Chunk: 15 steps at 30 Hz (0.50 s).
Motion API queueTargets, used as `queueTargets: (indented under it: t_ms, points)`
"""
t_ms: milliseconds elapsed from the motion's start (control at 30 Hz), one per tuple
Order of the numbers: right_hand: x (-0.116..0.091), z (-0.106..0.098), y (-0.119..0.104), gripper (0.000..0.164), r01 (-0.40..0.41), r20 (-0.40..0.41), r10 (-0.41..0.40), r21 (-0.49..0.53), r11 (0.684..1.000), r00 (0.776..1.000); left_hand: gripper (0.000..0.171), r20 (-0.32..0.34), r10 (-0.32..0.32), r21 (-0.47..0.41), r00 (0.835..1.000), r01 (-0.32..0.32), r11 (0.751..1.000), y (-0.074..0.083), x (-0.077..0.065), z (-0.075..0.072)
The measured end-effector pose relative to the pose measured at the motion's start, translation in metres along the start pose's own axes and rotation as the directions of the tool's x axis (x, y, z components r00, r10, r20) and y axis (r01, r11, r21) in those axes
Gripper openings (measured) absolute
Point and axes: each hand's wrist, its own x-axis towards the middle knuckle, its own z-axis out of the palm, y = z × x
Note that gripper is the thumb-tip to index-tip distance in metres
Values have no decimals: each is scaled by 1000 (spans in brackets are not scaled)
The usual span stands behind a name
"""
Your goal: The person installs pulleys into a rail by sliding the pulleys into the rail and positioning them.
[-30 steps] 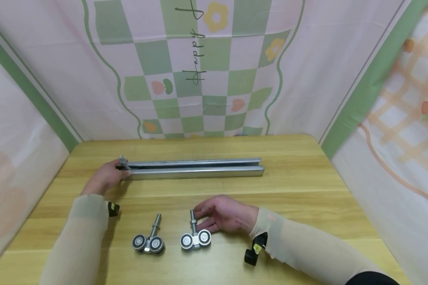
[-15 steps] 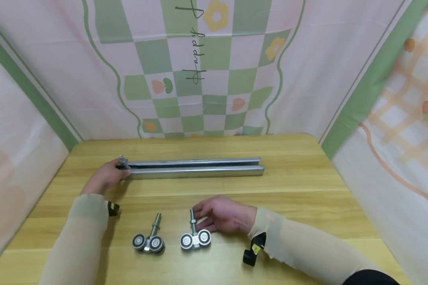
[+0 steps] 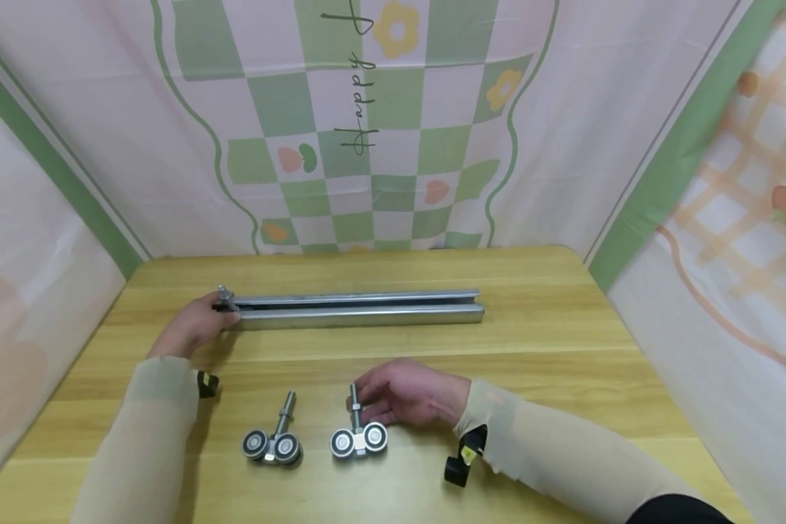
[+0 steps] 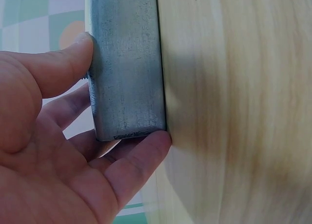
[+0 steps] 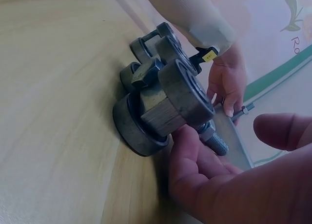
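A silver slotted metal track point(image 3: 360, 317) lies across the far part of the table. My left hand point(image 3: 195, 320) holds its left end, with thumb on the upper edge and fingers round the end in the left wrist view. A threaded bolt point(image 3: 225, 296) stands up from the slot at that end. Nearer me, a roller trolley point(image 3: 359, 440) with bearing wheels rests on the table, its bolt pointing away. My right hand point(image 3: 409, 393) is beside this bolt, fingers reaching behind it; the thumb point(image 5: 280, 130) stands apart in the right wrist view.
A second roller trolley point(image 3: 271, 447) lies left of the first, its bolt slanting away. The wooden table point(image 3: 537, 407) meets a patterned cloth point(image 3: 399, 131) behind, with cloth walls at both sides. Black wrist cameras point(image 3: 458, 469) sit on the sleeves.
My right hand has shifted very slightly left at the trolley's bolt. The left hand, the track and both trolleys stay put.
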Motion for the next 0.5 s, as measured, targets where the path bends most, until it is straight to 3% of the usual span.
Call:
queueTargets:
  t_ms: [500]
  points:
    - [2,-2,3,32,-5,-33,2,-72,997,999,78,-5,18,11,1000,-18,1000,1,-2,0]
